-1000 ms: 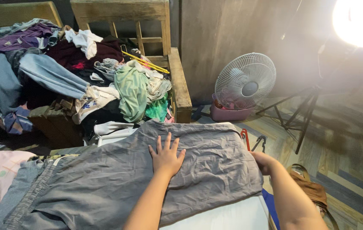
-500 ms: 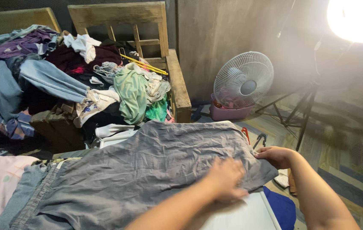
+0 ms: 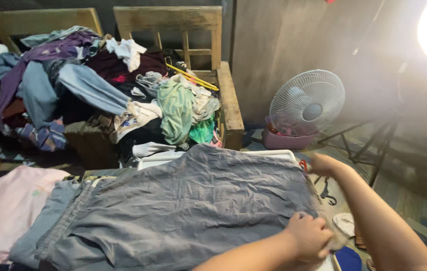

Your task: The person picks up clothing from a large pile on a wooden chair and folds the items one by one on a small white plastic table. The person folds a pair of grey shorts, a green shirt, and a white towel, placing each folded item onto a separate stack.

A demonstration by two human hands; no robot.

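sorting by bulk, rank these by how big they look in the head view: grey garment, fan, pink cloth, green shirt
1. grey garment
2. pink cloth, partly cut off
3. fan, farther away, so unsure
4. green shirt, close to the fan

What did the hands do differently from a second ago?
The left hand slid off the middle of the grey cloth to its near right corner and closed on it. The right hand moved up to the far right corner. The cloth stayed spread flat; the clothes pile and fan did not change.
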